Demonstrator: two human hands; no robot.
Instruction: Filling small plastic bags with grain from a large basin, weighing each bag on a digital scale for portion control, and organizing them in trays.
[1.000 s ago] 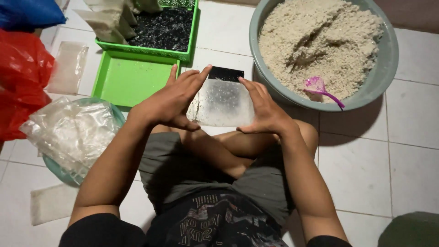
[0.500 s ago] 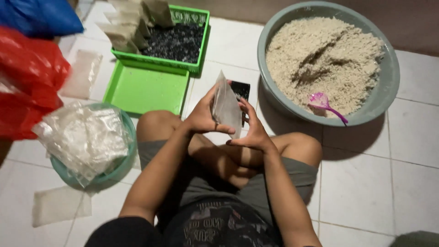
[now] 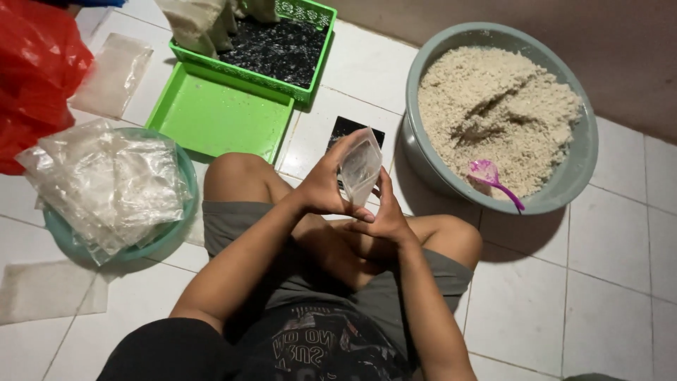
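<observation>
- At your far left, a red plastic bag [image 3: 32, 77] lies on the white tiled floor [image 3: 550, 296], with a flat clear pouch [image 3: 113, 70] just beside it.
- Below these, a teal basin [image 3: 70, 243] holds a heap of empty clear plastic bags [image 3: 106, 183].
- Ahead of your knees, an empty green tray [image 3: 211, 116] touches a green basket [image 3: 310, 49] filled with dark material; filled pale bags [image 3: 201, 25] stand at its far edge.
- At centre, your left hand [image 3: 324, 187] pinches a small clear plastic bag [image 3: 360, 168] by its upper left edge, thumb and fingers closed on the film.
- Your right hand [image 3: 384, 215] grips the same bag from below and behind, fingers curled at its lower edge.
- The bag is held upright above your lap, over a dark flat object [image 3: 352, 130] on the floor.
- Handling judgement: the bag looks very light, limp and slippery, with no stiffness; hold it at the mouth edges, one side per hand, so it opens rather than collapses.
- At your right, a large grey basin [image 3: 571, 176] holds pale crumbly grain, with a purple scoop [image 3: 490, 176] resting inside near the rim.
</observation>
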